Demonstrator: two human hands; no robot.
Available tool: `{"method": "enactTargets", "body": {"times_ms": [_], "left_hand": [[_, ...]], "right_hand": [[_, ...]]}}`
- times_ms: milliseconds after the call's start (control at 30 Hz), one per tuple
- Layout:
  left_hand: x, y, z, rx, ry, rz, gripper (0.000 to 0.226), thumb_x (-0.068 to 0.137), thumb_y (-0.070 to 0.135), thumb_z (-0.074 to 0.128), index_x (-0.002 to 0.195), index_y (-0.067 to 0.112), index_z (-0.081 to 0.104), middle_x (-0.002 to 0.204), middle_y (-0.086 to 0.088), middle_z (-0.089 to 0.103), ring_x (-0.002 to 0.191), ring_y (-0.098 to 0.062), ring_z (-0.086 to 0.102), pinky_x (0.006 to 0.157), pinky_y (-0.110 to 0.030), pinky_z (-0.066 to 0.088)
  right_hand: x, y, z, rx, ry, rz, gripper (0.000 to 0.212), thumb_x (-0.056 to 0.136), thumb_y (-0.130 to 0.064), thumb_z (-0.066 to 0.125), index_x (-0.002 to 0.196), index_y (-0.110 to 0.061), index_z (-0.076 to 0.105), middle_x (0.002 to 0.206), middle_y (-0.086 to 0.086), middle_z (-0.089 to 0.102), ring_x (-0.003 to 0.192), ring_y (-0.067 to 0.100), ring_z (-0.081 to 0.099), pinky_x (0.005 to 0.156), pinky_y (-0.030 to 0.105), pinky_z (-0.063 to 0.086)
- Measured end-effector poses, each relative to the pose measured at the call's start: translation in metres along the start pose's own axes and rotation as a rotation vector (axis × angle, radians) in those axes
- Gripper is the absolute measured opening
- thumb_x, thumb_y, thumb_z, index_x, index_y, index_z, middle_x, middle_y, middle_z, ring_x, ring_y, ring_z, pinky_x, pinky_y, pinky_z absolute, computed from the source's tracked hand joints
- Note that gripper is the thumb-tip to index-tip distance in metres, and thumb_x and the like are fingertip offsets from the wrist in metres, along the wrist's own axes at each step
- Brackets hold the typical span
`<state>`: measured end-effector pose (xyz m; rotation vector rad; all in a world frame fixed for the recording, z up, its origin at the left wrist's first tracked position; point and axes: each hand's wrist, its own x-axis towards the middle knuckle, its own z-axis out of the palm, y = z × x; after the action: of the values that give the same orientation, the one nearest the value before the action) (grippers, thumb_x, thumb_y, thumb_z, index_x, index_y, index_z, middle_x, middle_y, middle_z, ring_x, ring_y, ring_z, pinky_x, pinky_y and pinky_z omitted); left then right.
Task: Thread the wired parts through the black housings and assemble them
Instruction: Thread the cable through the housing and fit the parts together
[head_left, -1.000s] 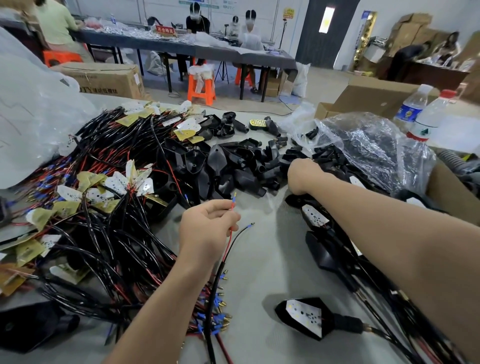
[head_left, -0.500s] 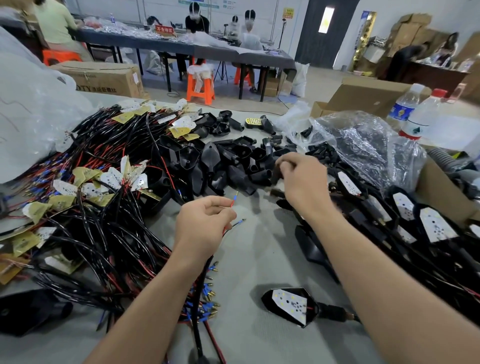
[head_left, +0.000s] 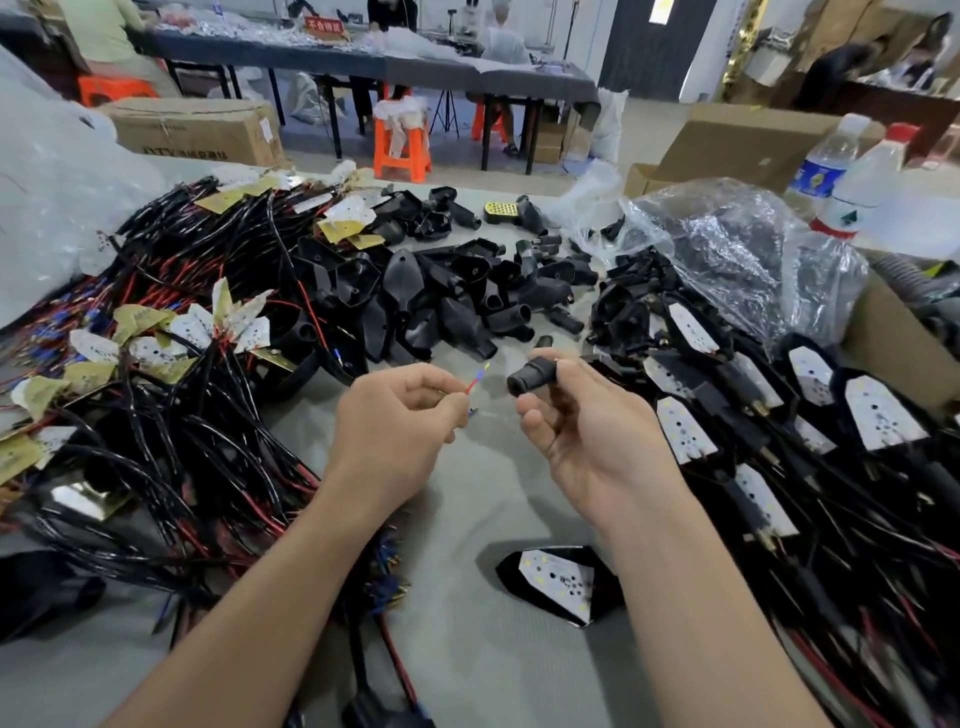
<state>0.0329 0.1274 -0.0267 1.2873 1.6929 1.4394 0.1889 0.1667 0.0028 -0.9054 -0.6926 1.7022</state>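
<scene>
My left hand (head_left: 395, 421) pinches a thin red wire (head_left: 475, 382) with a blue and yellow tip; the tip points up and right. My right hand (head_left: 587, 431) holds a small black housing (head_left: 530, 376) between thumb and fingers, its round opening facing the wire tip a short gap away. The wire's cable runs down under my left wrist toward the table's near edge. A heap of loose black housings (head_left: 436, 291) lies just beyond both hands.
A tangle of wired parts with white and yellow boards (head_left: 171, 374) fills the left. Assembled units (head_left: 779, 426) pile up on the right, one (head_left: 561, 579) lying near my right forearm. A clear plastic bag (head_left: 727, 249), bottles (head_left: 852, 176) and a cardboard box (head_left: 898, 338) stand at the right.
My right hand came back from the housing pile toward me holding a black housing. It now faces the wire tip in my left hand, which stayed near the same spot.
</scene>
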Motion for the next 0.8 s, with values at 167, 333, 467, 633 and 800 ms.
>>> {"method": "enactTargets", "body": {"times_ms": [167,333,467,633,800], "left_hand": [[-0.008,0.003,-0.001,0.091,-0.001,0.126,0.033,0.079,0.008,0.078,0.079,0.041,0.077,0.064,0.014,0.072,0.057,0.001,0.065,0.055,-0.009,0.046],[-0.012,0.005,-0.001,0.101,0.005,0.162,0.034,0.082,0.01,0.081,0.085,0.043,0.077,0.068,0.016,0.074,0.062,0.0,0.068,0.059,-0.007,0.047],[-0.015,0.007,-0.001,0.104,0.033,0.159,0.028,0.081,0.012,0.083,0.082,0.039,0.077,0.067,0.016,0.073,0.059,0.002,0.066,0.056,-0.006,0.045],[-0.017,0.008,-0.002,0.131,0.008,0.155,0.024,0.079,0.012,0.084,0.073,0.034,0.077,0.066,0.014,0.073,0.061,-0.001,0.067,0.057,-0.007,0.046],[-0.016,0.008,-0.002,0.19,-0.012,0.117,0.027,0.08,0.012,0.082,0.069,0.036,0.076,0.064,0.016,0.07,0.06,0.001,0.065,0.058,-0.007,0.045]], "right_hand": [[0.004,0.002,-0.005,0.124,-0.029,0.142,0.016,0.103,-0.005,0.05,0.1,0.002,0.064,0.07,0.02,0.067,0.041,0.012,0.049,0.035,0.018,0.037],[0.005,0.004,-0.009,0.091,-0.059,0.114,0.017,0.104,-0.005,0.052,0.099,0.001,0.067,0.077,0.019,0.071,0.057,0.022,0.068,0.051,0.025,0.056],[0.006,0.003,-0.012,-0.018,-0.054,0.016,0.021,0.104,0.002,0.047,0.103,-0.007,0.067,0.079,0.012,0.072,0.06,0.018,0.066,0.055,0.024,0.056],[0.007,0.005,-0.012,-0.092,-0.059,-0.099,0.025,0.104,0.003,0.044,0.111,-0.01,0.064,0.079,0.008,0.072,0.061,0.016,0.065,0.06,0.026,0.055],[0.005,0.003,-0.012,-0.162,-0.151,-0.127,0.027,0.104,0.003,0.044,0.117,-0.011,0.064,0.088,0.013,0.071,0.064,0.018,0.063,0.068,0.028,0.054]]}}
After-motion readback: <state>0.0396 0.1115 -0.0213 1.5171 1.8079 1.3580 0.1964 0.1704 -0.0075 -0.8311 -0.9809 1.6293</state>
